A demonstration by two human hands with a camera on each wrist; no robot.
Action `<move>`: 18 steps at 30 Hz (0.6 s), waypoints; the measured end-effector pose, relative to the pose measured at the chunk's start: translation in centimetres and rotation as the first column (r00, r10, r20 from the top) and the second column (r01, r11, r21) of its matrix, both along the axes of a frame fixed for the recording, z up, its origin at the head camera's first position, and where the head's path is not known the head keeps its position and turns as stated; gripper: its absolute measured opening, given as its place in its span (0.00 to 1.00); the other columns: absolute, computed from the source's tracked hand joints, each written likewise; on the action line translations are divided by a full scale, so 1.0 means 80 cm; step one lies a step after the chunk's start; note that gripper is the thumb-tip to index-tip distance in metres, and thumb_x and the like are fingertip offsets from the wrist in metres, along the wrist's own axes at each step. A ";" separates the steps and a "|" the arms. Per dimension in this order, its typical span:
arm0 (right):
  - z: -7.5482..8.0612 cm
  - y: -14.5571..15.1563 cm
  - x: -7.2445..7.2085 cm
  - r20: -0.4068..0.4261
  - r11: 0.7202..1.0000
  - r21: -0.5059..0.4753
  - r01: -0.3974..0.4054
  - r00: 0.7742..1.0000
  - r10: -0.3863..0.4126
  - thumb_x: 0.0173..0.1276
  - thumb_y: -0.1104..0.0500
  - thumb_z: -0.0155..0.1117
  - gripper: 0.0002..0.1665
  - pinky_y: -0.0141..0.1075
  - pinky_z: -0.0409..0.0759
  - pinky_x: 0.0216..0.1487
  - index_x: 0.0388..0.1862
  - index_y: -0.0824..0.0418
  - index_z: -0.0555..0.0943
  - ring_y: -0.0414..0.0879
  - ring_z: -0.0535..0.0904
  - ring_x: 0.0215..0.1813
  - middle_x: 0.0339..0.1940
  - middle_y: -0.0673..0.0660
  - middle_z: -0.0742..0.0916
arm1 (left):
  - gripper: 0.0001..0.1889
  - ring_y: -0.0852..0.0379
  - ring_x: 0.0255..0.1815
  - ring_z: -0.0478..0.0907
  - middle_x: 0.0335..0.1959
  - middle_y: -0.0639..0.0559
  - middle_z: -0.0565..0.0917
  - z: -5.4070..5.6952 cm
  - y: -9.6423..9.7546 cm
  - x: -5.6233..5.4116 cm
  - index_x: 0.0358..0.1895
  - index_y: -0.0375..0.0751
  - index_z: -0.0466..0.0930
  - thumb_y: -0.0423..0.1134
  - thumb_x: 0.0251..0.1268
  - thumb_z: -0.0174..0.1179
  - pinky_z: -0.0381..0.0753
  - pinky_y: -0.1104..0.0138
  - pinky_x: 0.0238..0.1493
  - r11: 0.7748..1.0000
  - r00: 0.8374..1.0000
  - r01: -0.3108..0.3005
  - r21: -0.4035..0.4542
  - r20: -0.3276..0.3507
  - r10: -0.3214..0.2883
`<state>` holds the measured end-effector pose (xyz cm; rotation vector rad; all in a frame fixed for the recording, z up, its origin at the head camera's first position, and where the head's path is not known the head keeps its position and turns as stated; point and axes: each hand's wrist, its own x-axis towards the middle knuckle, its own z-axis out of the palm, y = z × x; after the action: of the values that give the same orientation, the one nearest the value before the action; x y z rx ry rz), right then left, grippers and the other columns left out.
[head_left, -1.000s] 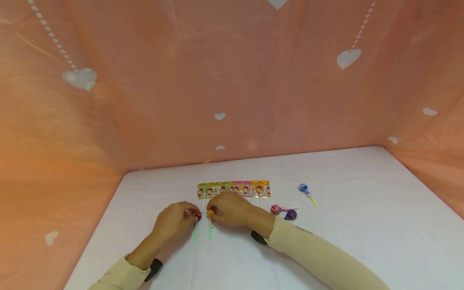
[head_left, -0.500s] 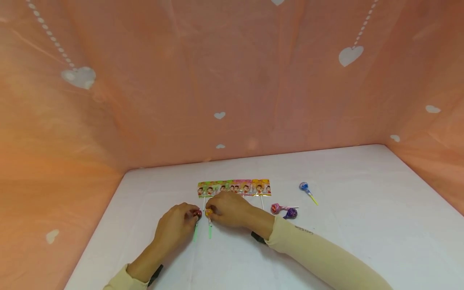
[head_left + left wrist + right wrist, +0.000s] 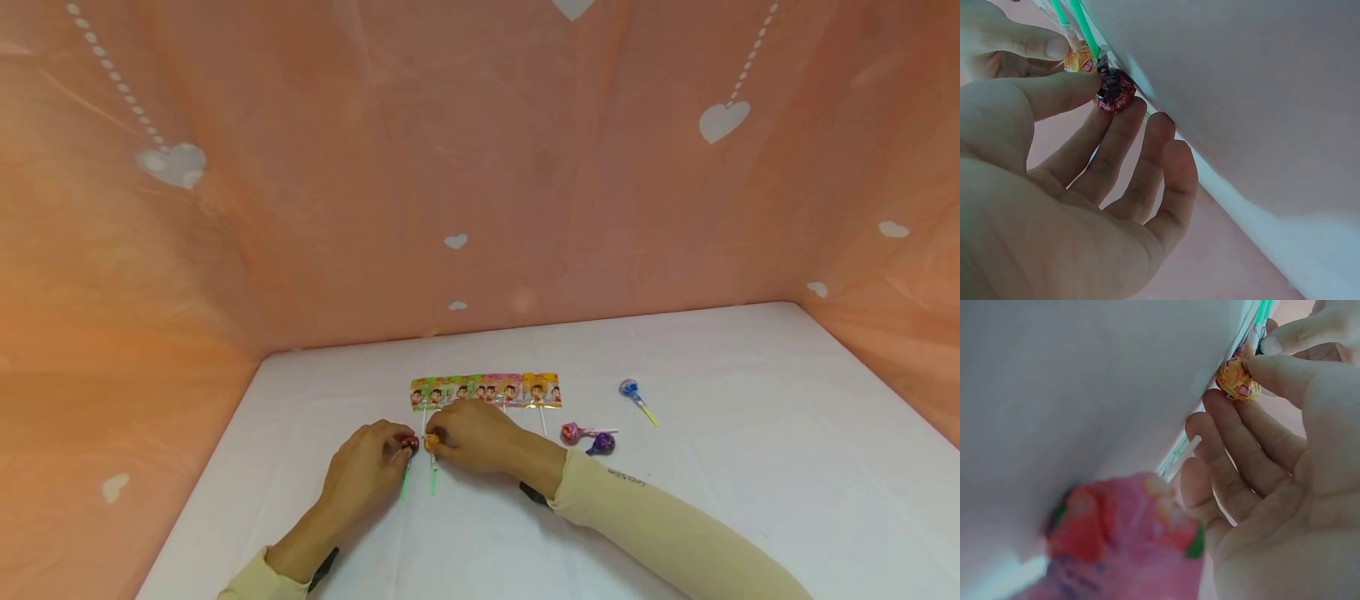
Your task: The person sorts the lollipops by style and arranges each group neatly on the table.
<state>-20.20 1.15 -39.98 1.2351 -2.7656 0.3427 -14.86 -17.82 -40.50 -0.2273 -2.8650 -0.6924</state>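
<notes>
My left hand [image 3: 365, 467] pinches the head of a dark red lollipop [image 3: 1116, 90] between thumb and fingers. Its green stick points toward me over the white table. Just to the right, my right hand [image 3: 476, 437] pinches the yellow-orange wrapped head of a second lollipop [image 3: 1238, 380], whose stick is also green. The two lollipops stand side by side, slightly apart. Behind the hands lies a row of flat, bright lollipop packets [image 3: 487, 388] printed with a cartoon figure; their white sticks point toward me and the right hand covers part of the row.
Right of the right hand lie a pink lollipop [image 3: 572, 432] and a purple lollipop [image 3: 602, 443], close together. A blue lollipop [image 3: 628, 388] with a yellow stick lies farther right. An orange cloth [image 3: 525, 183] with white hearts rises behind the white table [image 3: 750, 467].
Both hands keep hold of their lollipops. The left hand and forearm have shifted slightly to the right; the right hand stays nearly still. The loose lollipops lie as before.
</notes>
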 end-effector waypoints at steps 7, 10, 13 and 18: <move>0.002 0.010 -0.003 0.084 0.998 -0.044 0.036 0.996 -0.032 0.70 0.48 0.63 0.16 0.36 0.79 0.56 0.53 0.51 0.85 0.40 0.83 0.52 0.48 0.45 0.89 | 0.09 0.58 0.37 0.77 0.34 0.56 0.85 0.001 0.002 0.000 0.42 0.48 0.87 0.36 0.57 0.69 0.75 0.61 0.37 1.000 1.000 -0.009 0.009 0.014 0.009; 0.006 0.020 -0.003 0.103 0.996 -0.076 0.056 0.993 -0.048 0.71 0.49 0.61 0.17 0.38 0.78 0.58 0.55 0.52 0.84 0.42 0.83 0.55 0.51 0.46 0.88 | 0.10 0.58 0.37 0.77 0.35 0.55 0.85 0.001 0.004 0.000 0.42 0.48 0.87 0.36 0.56 0.69 0.75 0.61 0.37 1.000 1.000 -0.003 0.007 0.009 0.003; 0.010 0.035 0.000 0.101 0.994 -0.091 0.064 0.993 -0.055 0.72 0.49 0.60 0.17 0.41 0.77 0.61 0.55 0.53 0.84 0.44 0.82 0.57 0.52 0.47 0.88 | 0.10 0.58 0.38 0.77 0.35 0.55 0.85 0.001 0.006 0.000 0.42 0.47 0.87 0.36 0.56 0.69 0.75 0.61 0.37 1.000 1.000 0.002 0.000 0.004 -0.002; 0.015 0.064 0.008 0.073 0.995 -0.084 0.054 0.996 -0.048 0.72 0.49 0.58 0.17 0.43 0.75 0.64 0.54 0.52 0.84 0.45 0.80 0.60 0.54 0.47 0.87 | 0.10 0.58 0.37 0.77 0.35 0.55 0.85 0.001 0.007 -0.001 0.42 0.47 0.87 0.35 0.56 0.69 0.75 0.61 0.36 1.000 1.000 0.002 -0.010 -0.001 -0.002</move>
<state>-19.59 6.26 -38.80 1.1528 -2.8031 0.5048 -14.98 -17.24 -40.39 -0.2327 -2.8680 -0.6786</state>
